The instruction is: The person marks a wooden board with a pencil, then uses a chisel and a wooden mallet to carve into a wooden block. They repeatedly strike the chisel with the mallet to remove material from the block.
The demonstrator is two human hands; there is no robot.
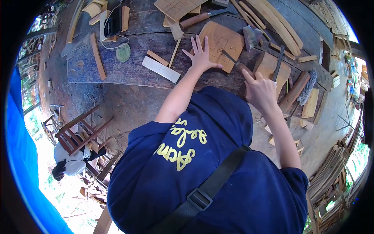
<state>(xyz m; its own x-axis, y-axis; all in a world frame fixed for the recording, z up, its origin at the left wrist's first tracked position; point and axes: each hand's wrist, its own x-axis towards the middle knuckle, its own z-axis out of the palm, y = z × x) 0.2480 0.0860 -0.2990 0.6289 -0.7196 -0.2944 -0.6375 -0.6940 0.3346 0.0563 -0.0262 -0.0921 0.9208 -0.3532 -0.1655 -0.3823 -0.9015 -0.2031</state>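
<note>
A flat wooden piece (233, 39) with pencilled outlines lies near the bench's front edge. My left hand (200, 57) rests on its left side, palm down with fingers spread. In my right hand (261, 89) is a chisel, gripped by its wooden handle (242, 68), index finger stretched along it. The narrow metal blade (229, 56) points up and left, its tip over the drawn lines. Just right of the handle lies a curved wooden block (269, 67), partly hidden by my right hand.
A white-faced block (160, 69) lies left of my left arm. Behind the marked piece is a tool with a wooden handle (195, 19). A phone (113, 26) with a cable lies at the back left. A person (72, 162) sits beyond the bench's left side, near wooden frames.
</note>
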